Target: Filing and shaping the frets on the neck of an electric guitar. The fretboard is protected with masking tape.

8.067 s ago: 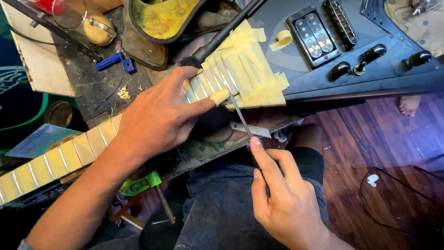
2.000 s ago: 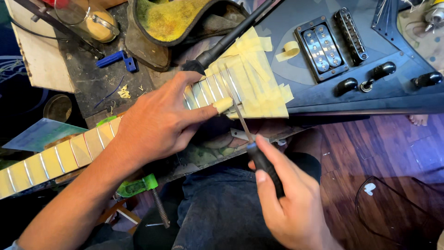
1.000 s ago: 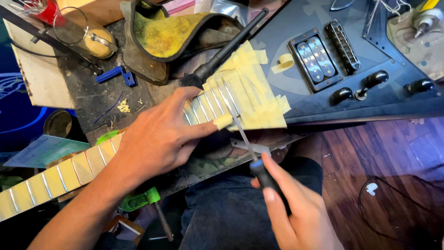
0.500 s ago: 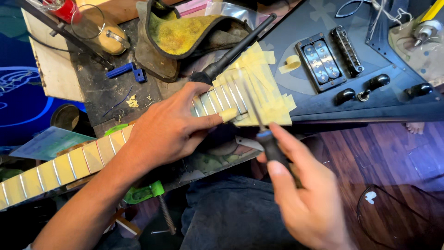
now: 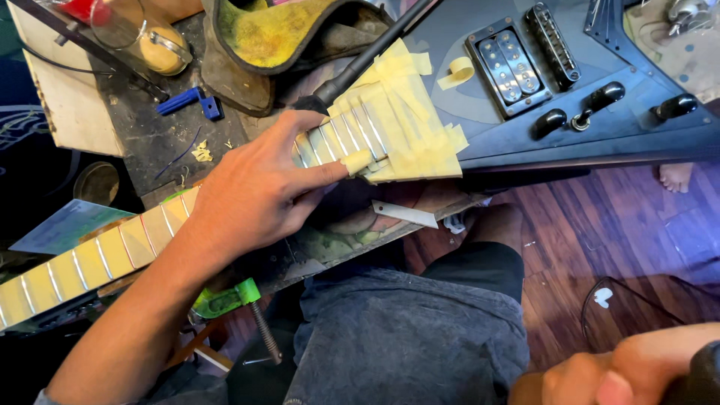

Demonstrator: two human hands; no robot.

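On the worktop [image 5: 157, 142], the left hand [image 5: 255, 191] lies flat on the guitar neck [image 5: 112, 251], fingers spread beside yellow tape [image 5: 409, 127] over the frets. Near right, the right hand [image 5: 622, 371] is closed around a dark handle [image 5: 701, 375]. A metal blade [image 5: 405, 214] lies near.

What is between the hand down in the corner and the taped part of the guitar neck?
Nothing blocks it. The right hand holds a dark handle low in the corner, well away from the taped frets. Between them lie only the person's lap and a bare strip of floor. The left hand rests on the neck beside the tape.
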